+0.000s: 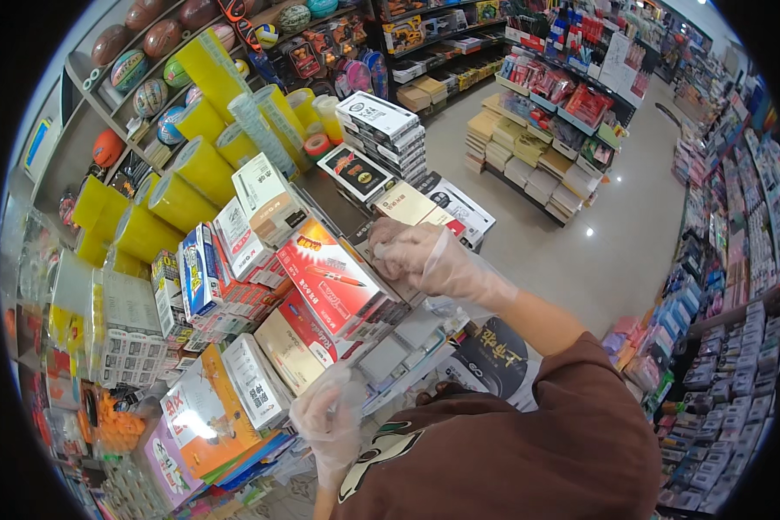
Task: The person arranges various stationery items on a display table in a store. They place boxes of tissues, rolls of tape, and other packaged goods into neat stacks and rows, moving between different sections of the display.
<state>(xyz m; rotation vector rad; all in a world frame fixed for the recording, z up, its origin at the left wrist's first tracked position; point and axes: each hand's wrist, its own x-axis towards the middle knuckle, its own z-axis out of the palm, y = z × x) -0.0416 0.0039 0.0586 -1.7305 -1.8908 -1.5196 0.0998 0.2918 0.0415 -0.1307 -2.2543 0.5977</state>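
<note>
Clear plastic gloves cover both hands. My right hand [411, 255] grips a crumpled greyish-pink cloth [390, 247] over boxes just right of the red pen box [328, 276]. Beyond it lies a cream box [411, 207], with a stack of white and black boxes [380, 120] farther off. My left hand [325, 411] is near my body, its fingers curled, beside a cream and red box [292, 351] and a white box [255, 380]; nothing shows in it, though whether the fingers are fully closed is unclear.
Yellow tape rolls [182, 195] stand at the back left, beside a blue and white box [199, 270]. Orange paper packs [208, 413] lie at the near left. Balls [149, 97] fill shelves behind. A low display rack [539, 143] stands across the floor [598, 260].
</note>
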